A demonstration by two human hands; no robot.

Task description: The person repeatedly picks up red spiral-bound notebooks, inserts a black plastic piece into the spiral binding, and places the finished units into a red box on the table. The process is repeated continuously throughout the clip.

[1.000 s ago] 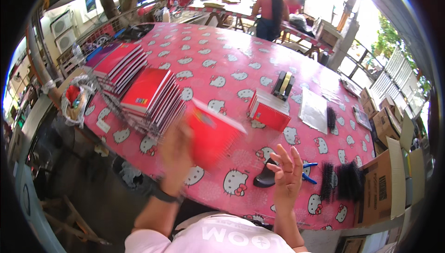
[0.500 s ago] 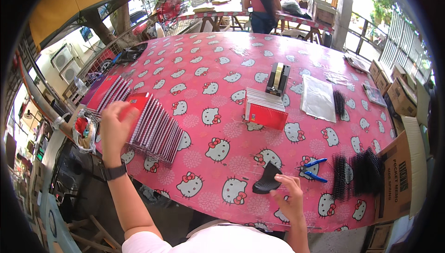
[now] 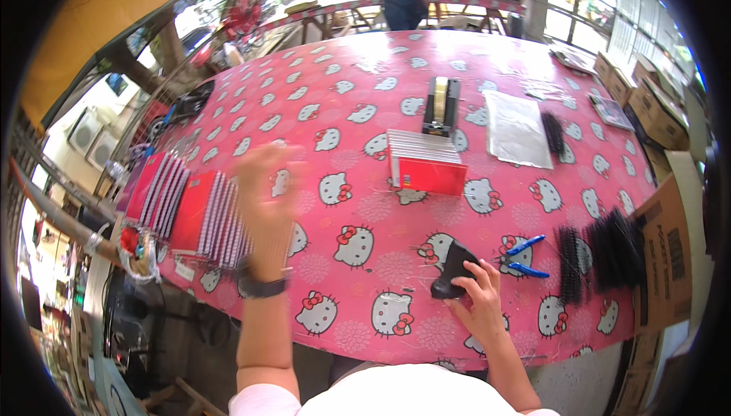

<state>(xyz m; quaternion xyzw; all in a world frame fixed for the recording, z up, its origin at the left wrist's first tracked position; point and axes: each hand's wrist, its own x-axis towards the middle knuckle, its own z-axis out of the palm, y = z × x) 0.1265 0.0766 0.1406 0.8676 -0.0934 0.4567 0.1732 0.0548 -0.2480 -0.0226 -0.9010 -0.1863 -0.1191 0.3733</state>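
Observation:
My right hand (image 3: pixel 483 303) has its thumb and fingers at the near right edge of a black curved plastic piece (image 3: pixel 457 265), closed on it. Smeared by motion, my left hand (image 3: pixel 265 184) passes over the right side of a row of red-covered spiral notebooks (image 3: pixel 199 214); its fingers are too blurred to read. A second row of spiral notebooks (image 3: pixel 156 191) stands left of that. Mid-table, a small block of notebooks (image 3: pixel 428 175) shows a red cover toward me. To the right of my right hand lie blue-handled pliers (image 3: pixel 527 257).
Beyond the middle notebooks stands a black tape dispenser (image 3: pixel 442 107), with clear plastic sleeves (image 3: pixel 518 130) to its right. Black spiral coils (image 3: pixel 613 252) lie beside an open cardboard box (image 3: pixel 664 264). A plastic bag (image 3: pixel 141 256) hangs at the left edge. People work at a far table.
My left hand has moved right across the notebooks. My right hand has closed on the black curved piece, which has shifted slightly away from me. The view has also shifted.

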